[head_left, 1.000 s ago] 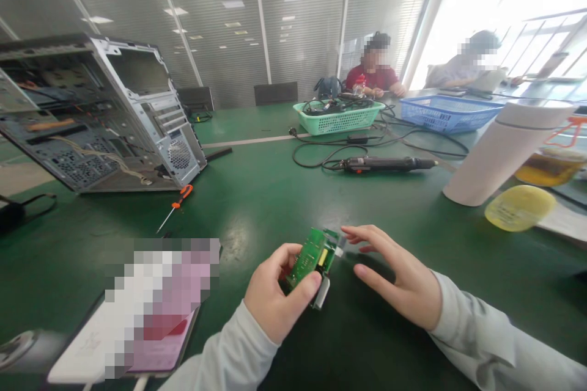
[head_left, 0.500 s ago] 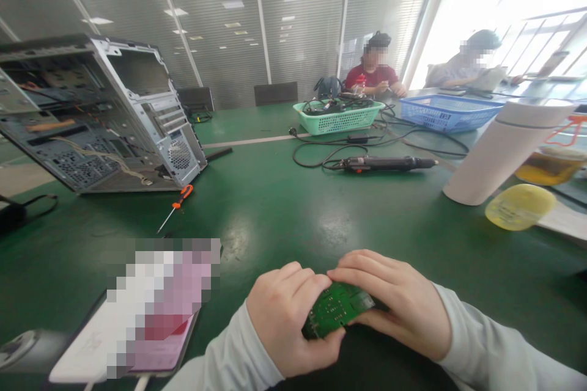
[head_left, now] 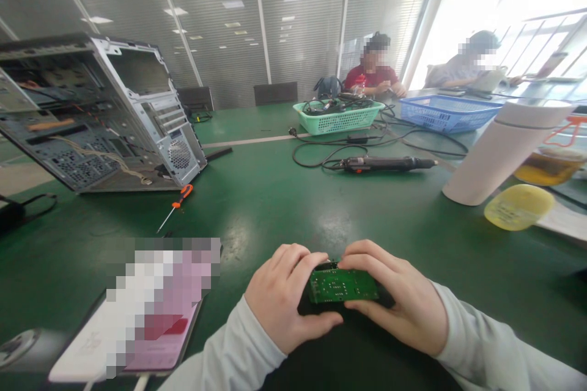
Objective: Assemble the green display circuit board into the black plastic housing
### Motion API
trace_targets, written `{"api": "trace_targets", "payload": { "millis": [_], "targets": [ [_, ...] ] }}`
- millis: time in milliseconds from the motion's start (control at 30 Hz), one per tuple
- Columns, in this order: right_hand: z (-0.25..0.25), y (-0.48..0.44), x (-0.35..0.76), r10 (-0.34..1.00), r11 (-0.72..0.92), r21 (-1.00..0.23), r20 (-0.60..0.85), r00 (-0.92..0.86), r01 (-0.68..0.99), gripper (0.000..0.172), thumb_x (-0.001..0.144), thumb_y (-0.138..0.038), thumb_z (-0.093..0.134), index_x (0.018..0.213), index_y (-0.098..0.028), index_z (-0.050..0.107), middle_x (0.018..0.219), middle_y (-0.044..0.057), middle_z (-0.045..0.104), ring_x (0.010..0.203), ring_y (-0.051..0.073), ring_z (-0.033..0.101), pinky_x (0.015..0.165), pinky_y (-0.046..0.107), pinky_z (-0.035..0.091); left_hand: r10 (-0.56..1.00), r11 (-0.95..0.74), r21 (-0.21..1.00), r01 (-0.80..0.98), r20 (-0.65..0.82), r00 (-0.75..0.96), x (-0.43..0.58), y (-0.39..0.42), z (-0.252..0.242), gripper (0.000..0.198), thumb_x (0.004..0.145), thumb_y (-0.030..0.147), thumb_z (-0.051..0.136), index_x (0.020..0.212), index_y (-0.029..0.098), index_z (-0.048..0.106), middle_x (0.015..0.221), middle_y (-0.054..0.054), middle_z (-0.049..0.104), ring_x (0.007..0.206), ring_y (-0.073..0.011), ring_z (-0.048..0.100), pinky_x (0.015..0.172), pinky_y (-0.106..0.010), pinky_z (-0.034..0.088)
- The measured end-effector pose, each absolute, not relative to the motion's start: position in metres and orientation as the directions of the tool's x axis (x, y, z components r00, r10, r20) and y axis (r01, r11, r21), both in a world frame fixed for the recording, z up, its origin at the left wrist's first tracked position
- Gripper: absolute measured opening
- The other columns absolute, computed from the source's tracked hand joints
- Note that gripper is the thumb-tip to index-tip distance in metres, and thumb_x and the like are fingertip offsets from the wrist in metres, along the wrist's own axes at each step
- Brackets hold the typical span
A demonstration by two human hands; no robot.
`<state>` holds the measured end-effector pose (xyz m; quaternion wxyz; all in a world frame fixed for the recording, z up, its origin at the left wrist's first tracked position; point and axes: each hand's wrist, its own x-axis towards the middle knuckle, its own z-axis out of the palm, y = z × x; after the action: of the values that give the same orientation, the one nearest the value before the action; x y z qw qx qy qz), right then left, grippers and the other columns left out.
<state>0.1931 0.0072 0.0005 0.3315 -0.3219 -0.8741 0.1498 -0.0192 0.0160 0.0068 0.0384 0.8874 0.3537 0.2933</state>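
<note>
A small green circuit board [head_left: 343,286] is held low in front of me, its dotted solder side turned up to the camera. My right hand [head_left: 397,296] grips its right end, fingers over the far edge and thumb along the near edge. At the left end, the fingers of my left hand [head_left: 287,299] curl over the far corner. The left thumb lies just below the board's near edge, seemingly off it. What sits under the board is mostly hidden, though a dark part shows behind its far edge.
An open computer case [head_left: 101,116] stands at left, with an orange-handled screwdriver [head_left: 182,197] by it. A phone-like slab [head_left: 158,342] lies near left. Ahead are a corded electric screwdriver [head_left: 387,164], green basket [head_left: 339,119], blue basket [head_left: 449,113] and white tumbler [head_left: 499,153]. Two people sit beyond.
The board has turned so its long side runs more level across my view. My left thumb has slid down from its near edge, and my right fingers have shifted along the far edge.
</note>
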Motion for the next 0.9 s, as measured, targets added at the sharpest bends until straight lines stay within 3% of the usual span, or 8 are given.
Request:
{"api": "trace_targets", "payload": {
  "millis": [133, 233, 333, 567, 733, 800, 900],
  "targets": [
    [0.0, 0.008, 0.194, 0.664, 0.747, -0.493, 0.525, -0.533, 0.446, 0.02, 0.094, -0.028, 0.049, 0.11, -0.018, 0.044, 0.106, 0.01, 0.045, 0.093, 0.018, 0.051, 0.077, 0.027, 0.048, 0.621, -0.753, 0.241, 0.612, 0.566, 0.542, -0.021, 0.017, 0.006, 0.036, 0.069, 0.025, 0.067, 0.103, 0.015, 0.058, 0.092, -0.01, 0.06, 0.084, -0.0235, 0.059, 0.072, -0.037, 0.052],
    [0.0, 0.008, 0.194, 0.644, 0.765, -0.456, 0.553, -0.529, 0.455, 0.018, 0.094, -0.029, 0.048, 0.108, -0.018, 0.046, 0.107, 0.011, 0.045, 0.097, 0.019, 0.05, 0.081, 0.029, 0.048, 0.575, -0.778, 0.21, 0.592, 0.617, 0.537, -0.021, 0.017, 0.008, 0.028, 0.076, 0.024, 0.061, 0.102, 0.017, 0.058, 0.09, -0.008, 0.061, 0.083, -0.0213, 0.059, 0.072, -0.034, 0.053],
    [0.002, 0.009, 0.194, 0.607, 0.792, -0.396, 0.587, -0.536, 0.464, 0.018, 0.094, -0.029, 0.049, 0.106, -0.017, 0.046, 0.108, 0.011, 0.046, 0.102, 0.021, 0.049, 0.085, 0.032, 0.047, 0.536, -0.793, 0.176, 0.583, 0.656, 0.532, -0.022, 0.016, 0.012, 0.025, 0.077, 0.023, 0.06, 0.101, 0.018, 0.058, 0.089, -0.007, 0.062, 0.081, -0.0202, 0.06, 0.071, -0.032, 0.053],
    [0.007, 0.006, 0.191, 0.586, 0.8, -0.327, 0.606, -0.538, 0.503, 0.009, 0.091, -0.021, 0.046, 0.1, -0.017, 0.043, 0.105, 0.01, 0.049, 0.094, 0.018, 0.052, 0.077, 0.029, 0.048, 0.453, -0.824, 0.099, 0.558, 0.705, 0.545, -0.022, 0.014, 0.015, 0.022, 0.077, 0.017, 0.059, 0.1, 0.019, 0.06, 0.089, -0.007, 0.062, 0.084, -0.0189, 0.06, 0.073, -0.029, 0.053],
    [0.006, 0.005, 0.191, 0.543, 0.806, -0.199, 0.625, -0.561, 0.557, 0.027, 0.093, -0.025, 0.048, 0.119, -0.017, 0.044, 0.108, 0.01, 0.05, 0.098, 0.02, 0.052, 0.081, 0.032, 0.048, 0.456, -0.819, 0.099, 0.565, 0.71, 0.537, -0.024, 0.014, 0.008, 0.028, 0.079, 0.013, 0.053, 0.105, 0.022, 0.06, 0.094, -0.007, 0.062, 0.089, -0.0192, 0.058, 0.079, -0.032, 0.052],
    [0.006, 0.005, 0.191, 0.553, 0.804, -0.208, 0.609, -0.569, 0.558, 0.029, 0.092, -0.024, 0.048, 0.12, -0.018, 0.046, 0.109, 0.01, 0.05, 0.098, 0.02, 0.052, 0.082, 0.032, 0.049, 0.46, -0.819, 0.104, 0.564, 0.707, 0.537, -0.023, 0.014, 0.009, 0.027, 0.08, 0.015, 0.054, 0.105, 0.022, 0.059, 0.094, -0.007, 0.062, 0.089, -0.0194, 0.059, 0.079, -0.032, 0.052],
    [0.006, 0.005, 0.191, 0.608, 0.786, -0.339, 0.574, -0.549, 0.516, 0.029, 0.09, -0.023, 0.049, 0.118, -0.018, 0.048, 0.11, 0.01, 0.049, 0.099, 0.019, 0.051, 0.084, 0.03, 0.048, 0.47, -0.825, 0.13, 0.551, 0.699, 0.539, -0.022, 0.015, 0.011, 0.027, 0.08, 0.022, 0.058, 0.106, 0.02, 0.057, 0.092, -0.007, 0.063, 0.087, -0.0197, 0.059, 0.078, -0.031, 0.052]
  ]
}}
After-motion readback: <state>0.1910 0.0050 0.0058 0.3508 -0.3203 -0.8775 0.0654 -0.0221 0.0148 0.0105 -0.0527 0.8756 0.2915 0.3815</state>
